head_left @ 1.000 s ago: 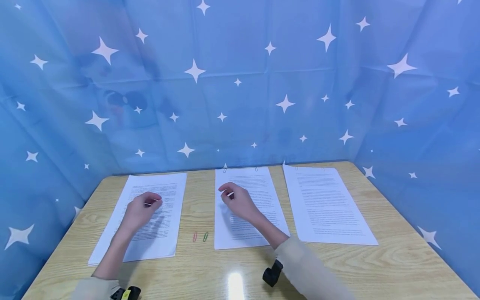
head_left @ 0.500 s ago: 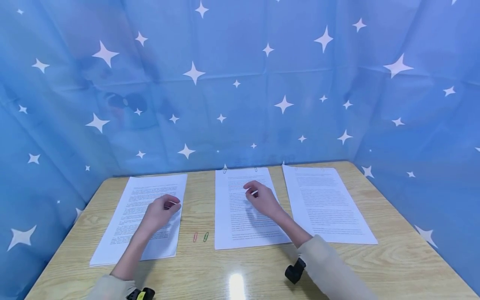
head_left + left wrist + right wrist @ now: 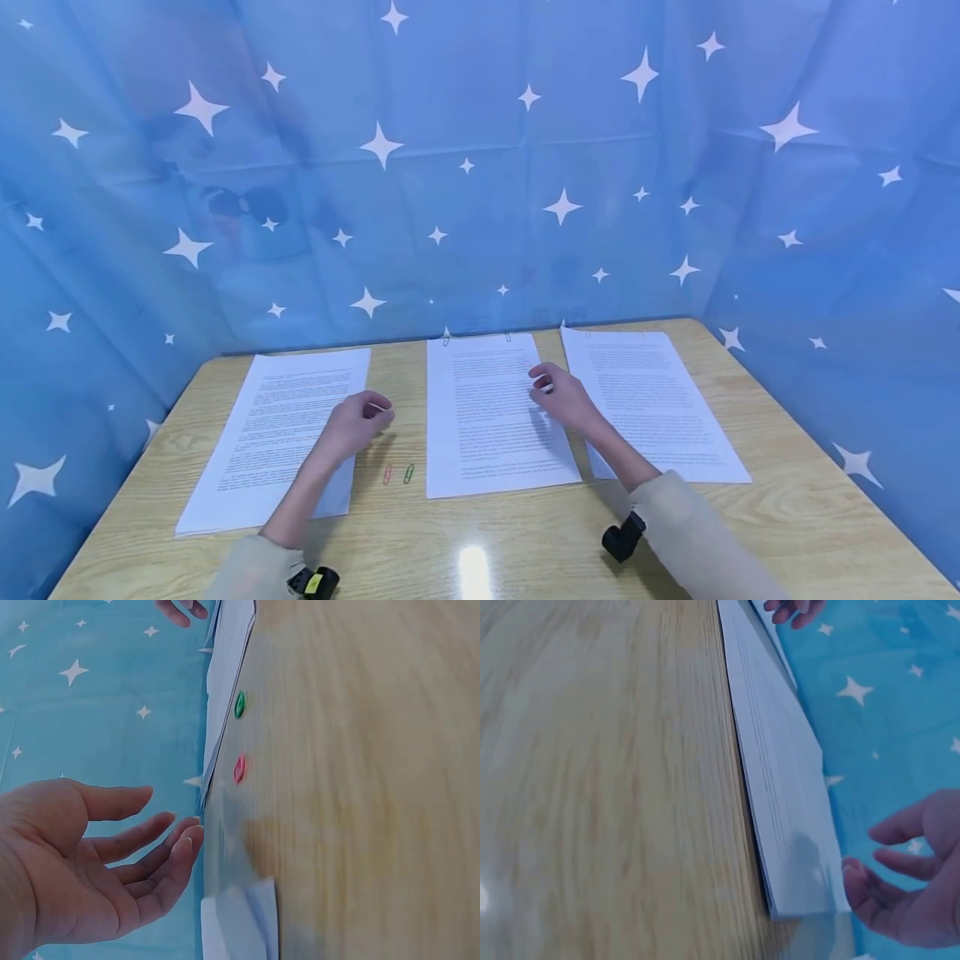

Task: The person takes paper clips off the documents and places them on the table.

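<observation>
My left hand hovers over the right edge of the left paper stack, fingers loosely bent, holding nothing. Just to its right on the table lie a pink paper clip and a green paper clip, side by side. My right hand is above the right side of the middle paper stack, also holding nothing. Two paper clips grip that stack's top edge. In the left wrist view, the hand has a gap between thumb and fingers, and so does the hand in the right wrist view.
A third printed stack lies at the right, with clips faintly visible on its top edge. The wooden table meets a blue curtain with white stars behind and at both sides. Glare marks the table's front.
Both hands have moved to the right above the papers, the left from over the left stack to its right edge, the right across the middle stack. The papers and loose clips lie as before.
</observation>
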Motion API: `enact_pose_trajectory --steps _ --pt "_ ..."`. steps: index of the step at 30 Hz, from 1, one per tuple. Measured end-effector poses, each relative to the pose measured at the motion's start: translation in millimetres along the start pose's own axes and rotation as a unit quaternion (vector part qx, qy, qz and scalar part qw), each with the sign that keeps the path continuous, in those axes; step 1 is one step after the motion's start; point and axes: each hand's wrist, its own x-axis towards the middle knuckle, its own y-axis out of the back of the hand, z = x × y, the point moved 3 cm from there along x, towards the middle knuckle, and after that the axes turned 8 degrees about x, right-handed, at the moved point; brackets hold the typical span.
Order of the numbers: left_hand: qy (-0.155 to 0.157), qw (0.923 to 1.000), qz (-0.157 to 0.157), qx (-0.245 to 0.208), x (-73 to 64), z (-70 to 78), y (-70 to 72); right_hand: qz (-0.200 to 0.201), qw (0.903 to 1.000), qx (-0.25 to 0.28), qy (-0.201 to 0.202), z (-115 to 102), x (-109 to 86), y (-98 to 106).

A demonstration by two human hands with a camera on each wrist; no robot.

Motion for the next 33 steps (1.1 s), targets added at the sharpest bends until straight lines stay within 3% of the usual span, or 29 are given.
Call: enact_pose_trajectory --steps 12,18,25,33 --pt "0.026 0.9996 -0.006 0.007 14.9 12.2 -19.5 -0.001 0.9963 -0.044 -0.075 14 -1.9 23" --pt "0.044 0.9989 -0.006 0.013 22.3 17.4 -29.8 0.000 0.9947 -0.045 -0.092 13 -0.6 27" --pt "0.090 0.9957 -0.008 0.017 26.1 25.8 -39.6 -0.016 0.9901 0.025 -0.137 16 3.4 20" --pt "0.119 0.9921 -0.016 0.035 27.3 29.1 -42.1 -0.015 0.9845 0.066 -0.162 16 6.7 15"
